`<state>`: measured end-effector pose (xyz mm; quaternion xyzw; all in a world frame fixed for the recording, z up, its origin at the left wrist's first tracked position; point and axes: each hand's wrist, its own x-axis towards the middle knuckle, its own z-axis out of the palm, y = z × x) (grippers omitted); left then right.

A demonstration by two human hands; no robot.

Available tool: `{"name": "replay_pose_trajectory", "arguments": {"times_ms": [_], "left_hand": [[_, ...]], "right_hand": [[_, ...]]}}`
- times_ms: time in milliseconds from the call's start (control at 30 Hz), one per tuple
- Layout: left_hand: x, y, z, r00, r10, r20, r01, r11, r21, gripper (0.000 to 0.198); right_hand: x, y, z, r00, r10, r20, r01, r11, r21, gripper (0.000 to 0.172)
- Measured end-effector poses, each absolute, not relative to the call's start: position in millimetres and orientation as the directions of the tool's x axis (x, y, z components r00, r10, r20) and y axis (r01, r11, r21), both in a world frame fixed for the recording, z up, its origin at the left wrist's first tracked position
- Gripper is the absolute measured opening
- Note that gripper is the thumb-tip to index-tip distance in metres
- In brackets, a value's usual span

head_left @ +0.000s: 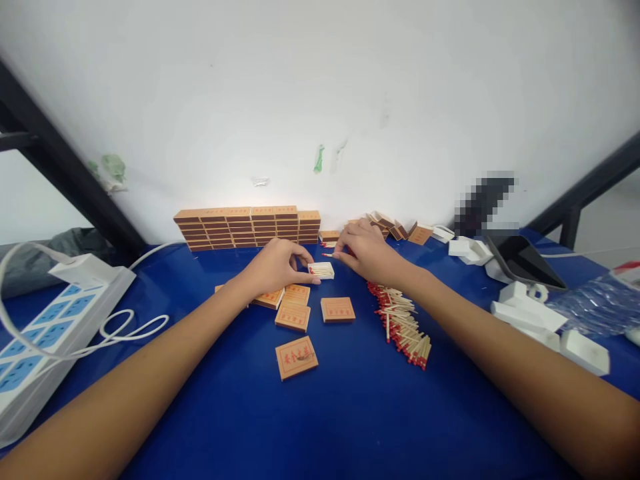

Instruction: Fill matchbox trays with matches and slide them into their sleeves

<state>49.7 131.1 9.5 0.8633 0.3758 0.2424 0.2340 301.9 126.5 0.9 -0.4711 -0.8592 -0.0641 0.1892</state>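
Observation:
My left hand grips the left end of a small white matchbox tray between thumb and fingers. Several matches with red heads at the left lie in the tray. Just right of it, my right hand pinches a match at the fingertips. A long pile of loose matches lies below my right wrist. Orange matchboxes lie flat nearer me, one below the tray, another closer to the front, and several more beside my left wrist.
Stacked matchboxes stand against the wall. More boxes lie loosely behind my right hand. White trays, a dark-screened device and a clear plastic bottle are at the right. A power strip with a white cable occupies the left.

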Motion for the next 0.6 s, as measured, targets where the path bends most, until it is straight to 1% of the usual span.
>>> {"name": "replay_pose_trajectory", "arguments": {"times_ms": [100, 167, 267, 333, 467, 533, 600], "left_hand": [[50, 132, 8, 0.616, 0.749, 0.244, 0.524, -0.621, 0.583, 0.032], [50, 133, 8, 0.624, 0.742, 0.243, 0.518, -0.626, 0.582, 0.031], [50, 132, 8, 0.621, 0.746, 0.239, 0.521, -0.621, 0.586, 0.032], [49, 132, 9, 0.612, 0.755, 0.236, 0.528, -0.612, 0.588, 0.033], [49, 131, 10, 0.601, 0.765, 0.233, 0.540, -0.603, 0.588, 0.034], [49, 131, 10, 0.599, 0.767, 0.230, 0.544, -0.600, 0.586, 0.034], [49, 131, 10, 0.597, 0.770, 0.225, 0.549, -0.596, 0.586, 0.034]], "right_hand": [[289, 111, 6, -0.553, 0.739, 0.383, 0.785, 0.617, -0.057, 0.012], [283, 107, 6, -0.576, 0.726, 0.376, 0.762, 0.643, -0.075, 0.012], [285, 115, 2, -0.526, 0.730, 0.436, 0.756, 0.637, -0.154, 0.015], [293, 126, -2, -0.451, 0.756, 0.474, 0.790, 0.585, -0.181, 0.015], [307, 142, -9, -0.393, 0.825, 0.406, 0.871, 0.475, -0.122, 0.018], [309, 143, -12, -0.402, 0.832, 0.382, 0.878, 0.469, -0.098, 0.019], [310, 143, -13, -0.416, 0.821, 0.391, 0.874, 0.480, -0.079, 0.018]]}}
